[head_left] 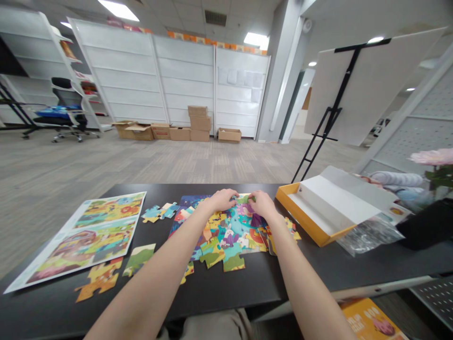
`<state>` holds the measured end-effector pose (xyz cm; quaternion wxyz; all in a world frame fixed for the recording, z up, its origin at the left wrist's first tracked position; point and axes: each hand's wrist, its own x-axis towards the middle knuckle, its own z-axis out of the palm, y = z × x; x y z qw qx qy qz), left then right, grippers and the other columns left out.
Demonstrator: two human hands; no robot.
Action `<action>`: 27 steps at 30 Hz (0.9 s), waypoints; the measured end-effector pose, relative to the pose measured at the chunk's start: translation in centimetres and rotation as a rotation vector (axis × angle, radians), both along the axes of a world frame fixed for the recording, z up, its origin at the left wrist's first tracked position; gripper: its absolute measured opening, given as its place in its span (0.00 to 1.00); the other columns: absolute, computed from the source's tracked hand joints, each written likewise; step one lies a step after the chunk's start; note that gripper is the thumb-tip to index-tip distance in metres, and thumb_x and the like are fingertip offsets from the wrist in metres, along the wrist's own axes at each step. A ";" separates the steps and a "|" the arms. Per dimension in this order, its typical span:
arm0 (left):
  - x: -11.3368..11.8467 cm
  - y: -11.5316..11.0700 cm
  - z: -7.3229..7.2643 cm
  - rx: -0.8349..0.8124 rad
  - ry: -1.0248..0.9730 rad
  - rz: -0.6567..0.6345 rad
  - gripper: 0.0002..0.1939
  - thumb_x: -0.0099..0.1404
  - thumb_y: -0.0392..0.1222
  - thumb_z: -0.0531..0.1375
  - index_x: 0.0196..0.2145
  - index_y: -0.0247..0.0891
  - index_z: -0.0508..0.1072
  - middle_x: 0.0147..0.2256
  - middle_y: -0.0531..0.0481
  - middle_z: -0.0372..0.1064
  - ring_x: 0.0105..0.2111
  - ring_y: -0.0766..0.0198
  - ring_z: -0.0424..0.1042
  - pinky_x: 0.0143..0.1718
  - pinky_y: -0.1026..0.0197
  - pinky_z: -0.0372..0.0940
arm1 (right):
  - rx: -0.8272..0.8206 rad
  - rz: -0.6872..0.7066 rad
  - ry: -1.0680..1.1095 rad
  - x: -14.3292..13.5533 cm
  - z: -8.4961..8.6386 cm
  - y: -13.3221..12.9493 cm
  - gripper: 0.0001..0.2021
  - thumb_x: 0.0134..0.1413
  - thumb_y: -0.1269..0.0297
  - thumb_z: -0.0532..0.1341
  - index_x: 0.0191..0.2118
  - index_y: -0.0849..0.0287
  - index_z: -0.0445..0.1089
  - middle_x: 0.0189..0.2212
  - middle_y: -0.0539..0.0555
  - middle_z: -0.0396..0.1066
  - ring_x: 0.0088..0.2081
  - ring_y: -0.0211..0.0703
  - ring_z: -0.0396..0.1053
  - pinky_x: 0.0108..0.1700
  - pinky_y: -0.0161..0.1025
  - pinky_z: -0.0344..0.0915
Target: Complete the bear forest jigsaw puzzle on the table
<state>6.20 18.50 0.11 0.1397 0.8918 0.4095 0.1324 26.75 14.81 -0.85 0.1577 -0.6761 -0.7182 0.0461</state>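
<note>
A partly joined jigsaw puzzle lies on the dark table in front of me, with loose pieces heaped on its left part. My left hand rests over its far edge, fingers bent and thumb apart, with nothing visible between them. Just to the right, my right hand has thumb and finger closed at a green puzzle piece by the same edge; the fingers partly cover it. A green-topped piece sticks out at the near edge. More pieces are partly hidden under my right forearm.
On the left lie a printed picture sheet, an orange piece group, a green piece and blue-yellow pieces. An open yellow box stands right, beside clear plastic wrap and a black pot.
</note>
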 end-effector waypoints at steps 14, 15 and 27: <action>-11.3 -11.5 4.5 0.084 -0.274 0.304 0.20 0.67 0.47 0.55 0.54 0.38 0.72 0.54 0.43 0.74 0.54 0.52 0.72 0.58 0.50 0.65 | 0.018 0.038 -0.042 0.1 -0.2 0.2 0.12 0.59 0.63 0.61 0.45 0.60 0.78 0.43 0.61 0.75 0.42 0.48 0.73 0.45 0.37 0.63; -11.8 -12.5 4.7 0.059 -0.281 0.321 0.19 0.68 0.47 0.55 0.52 0.39 0.73 0.52 0.44 0.75 0.52 0.53 0.74 0.57 0.51 0.66 | 0.019 0.040 -0.047 0.1 -0.2 0.2 0.12 0.59 0.63 0.61 0.45 0.61 0.77 0.43 0.61 0.75 0.42 0.48 0.73 0.45 0.38 0.63; -15.3 -16.0 3.8 -0.050 -0.148 0.412 0.15 0.70 0.44 0.53 0.49 0.41 0.75 0.50 0.45 0.77 0.51 0.51 0.74 0.52 0.52 0.67 | 0.019 0.065 -0.114 0.7 -0.4 0.4 0.12 0.58 0.61 0.61 0.43 0.60 0.77 0.41 0.60 0.75 0.40 0.47 0.73 0.43 0.37 0.64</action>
